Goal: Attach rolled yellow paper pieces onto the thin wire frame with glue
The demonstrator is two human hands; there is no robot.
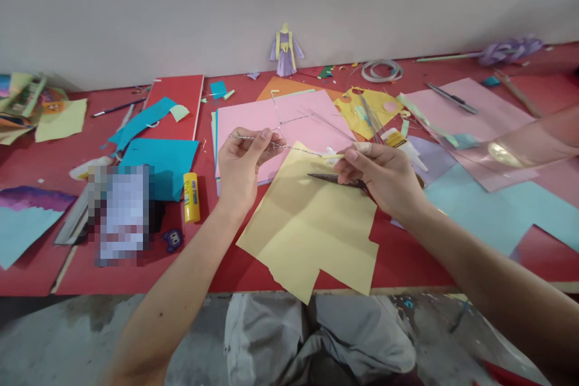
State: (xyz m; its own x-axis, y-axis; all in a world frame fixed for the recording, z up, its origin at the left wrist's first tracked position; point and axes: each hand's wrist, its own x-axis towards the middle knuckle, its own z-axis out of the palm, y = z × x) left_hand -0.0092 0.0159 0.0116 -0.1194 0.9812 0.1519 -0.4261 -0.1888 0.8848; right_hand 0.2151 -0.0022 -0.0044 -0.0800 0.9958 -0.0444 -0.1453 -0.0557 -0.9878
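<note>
A frame of thin twisted silver wire [277,111], with several arms branching off, is held above the papers. My left hand [244,163] is closed on it, thumb and fingers pinching near where the wires meet. One wire arm runs right to a narrow pale-yellow paper strip [332,156] at its end. The thumb and fingers of my right hand [382,172] pinch that strip; whether it is glued on I cannot tell. Below the right hand lie dark-bladed scissors [326,178], their handles partly hidden, on a cut sheet of yellow paper [316,229].
A paper doll in purple and yellow [286,51] stands against the wall. Pink sheets [244,120] lie behind my hands. A glue stick [191,198] stands at left near a blurred-out object [124,211]. A white glue bottle [411,151] and loose wires [368,114] lie at right.
</note>
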